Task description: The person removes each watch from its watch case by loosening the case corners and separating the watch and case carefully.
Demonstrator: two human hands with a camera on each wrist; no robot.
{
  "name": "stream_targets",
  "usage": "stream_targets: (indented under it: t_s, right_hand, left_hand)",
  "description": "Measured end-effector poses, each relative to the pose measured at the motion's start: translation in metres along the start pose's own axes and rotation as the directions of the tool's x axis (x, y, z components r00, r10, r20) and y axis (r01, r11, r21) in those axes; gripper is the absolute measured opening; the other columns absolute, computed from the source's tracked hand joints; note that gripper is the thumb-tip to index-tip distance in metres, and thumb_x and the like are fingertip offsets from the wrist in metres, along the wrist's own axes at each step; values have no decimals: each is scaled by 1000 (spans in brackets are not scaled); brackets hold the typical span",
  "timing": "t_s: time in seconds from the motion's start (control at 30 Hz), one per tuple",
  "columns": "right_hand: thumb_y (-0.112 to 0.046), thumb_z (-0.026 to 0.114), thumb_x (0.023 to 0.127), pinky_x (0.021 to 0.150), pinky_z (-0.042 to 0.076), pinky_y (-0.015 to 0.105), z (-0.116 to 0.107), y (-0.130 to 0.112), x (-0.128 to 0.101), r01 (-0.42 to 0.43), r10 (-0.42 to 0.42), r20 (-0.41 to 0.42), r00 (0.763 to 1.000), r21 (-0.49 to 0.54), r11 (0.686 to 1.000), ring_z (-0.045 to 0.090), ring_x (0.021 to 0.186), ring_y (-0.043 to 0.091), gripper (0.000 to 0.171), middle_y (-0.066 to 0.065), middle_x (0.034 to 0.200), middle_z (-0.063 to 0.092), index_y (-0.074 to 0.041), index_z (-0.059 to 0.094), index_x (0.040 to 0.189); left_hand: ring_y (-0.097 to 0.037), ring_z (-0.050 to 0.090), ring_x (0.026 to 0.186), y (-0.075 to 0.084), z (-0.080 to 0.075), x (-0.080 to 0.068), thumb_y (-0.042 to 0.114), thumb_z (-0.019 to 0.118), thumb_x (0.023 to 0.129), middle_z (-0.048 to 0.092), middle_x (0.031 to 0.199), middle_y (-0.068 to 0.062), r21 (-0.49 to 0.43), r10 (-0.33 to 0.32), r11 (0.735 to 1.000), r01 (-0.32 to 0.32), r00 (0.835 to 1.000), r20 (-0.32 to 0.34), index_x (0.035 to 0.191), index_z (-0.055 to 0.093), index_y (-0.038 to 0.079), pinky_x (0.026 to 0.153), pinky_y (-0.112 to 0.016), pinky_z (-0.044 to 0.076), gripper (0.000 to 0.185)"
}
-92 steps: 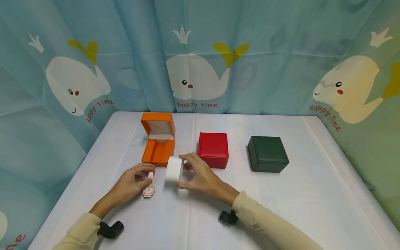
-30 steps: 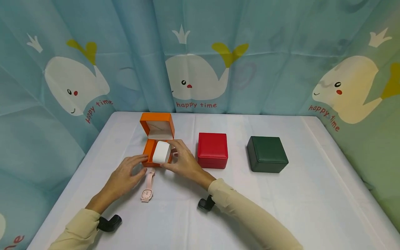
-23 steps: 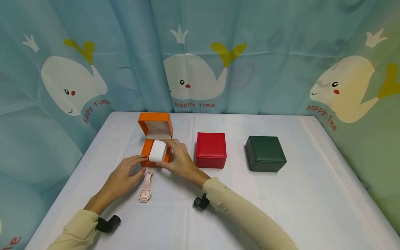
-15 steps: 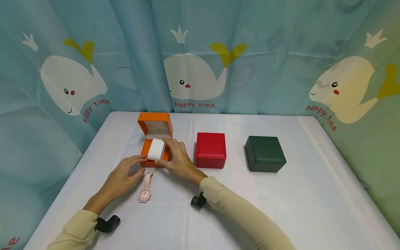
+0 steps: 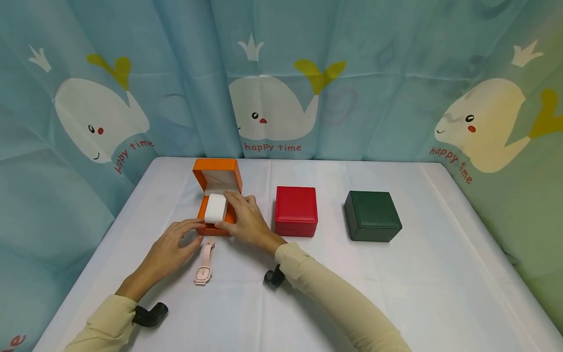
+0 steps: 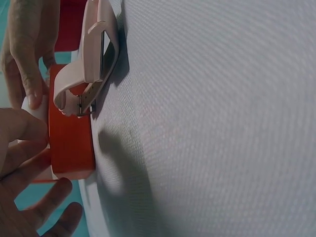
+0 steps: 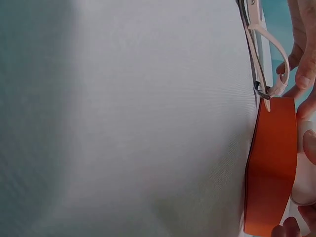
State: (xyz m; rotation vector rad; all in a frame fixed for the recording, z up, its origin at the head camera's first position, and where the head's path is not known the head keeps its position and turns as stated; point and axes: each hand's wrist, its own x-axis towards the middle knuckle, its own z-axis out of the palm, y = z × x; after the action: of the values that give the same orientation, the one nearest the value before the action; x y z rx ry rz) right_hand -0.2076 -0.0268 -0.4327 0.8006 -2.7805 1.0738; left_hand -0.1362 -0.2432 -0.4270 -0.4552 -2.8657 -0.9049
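Worktop (image 5: 396, 293), white cloth: broad bare room to the right and front.

Green box (image 5: 372, 215), lid down, well right.

Red box (image 5: 296, 211), lid down, just beside the right hand.

Orange box (image 5: 214, 180), lid upright and open, near the left rear edge.

Right hand (image 5: 244, 222): fingers curled narrowly round the white cushion (image 5: 215, 209), holding it in the orange box's base, its long axis running front to back.

Left hand (image 5: 169, 247): relaxed, fingers loosely spread, fingertips touching the orange box's front left corner.

Pink watch (image 5: 204, 264): flat on the worktop just before the orange box, strap pointing at it.
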Motion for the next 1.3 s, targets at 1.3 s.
stream_targets:
  t_s: [1.3]
  right_hand:
    - [-44, 70, 94, 102, 40, 33, -10, -2, 12, 5, 21, 148, 989, -176, 984, 41, 121, 23, 76, 6, 153, 43, -8, 42, 154]
  left_hand:
    - [-38, 53, 117, 3, -1, 4, 14, 72, 95, 63, 130, -17, 83, 53, 995, -52, 999, -9, 148, 53, 9, 93, -63, 47, 57]
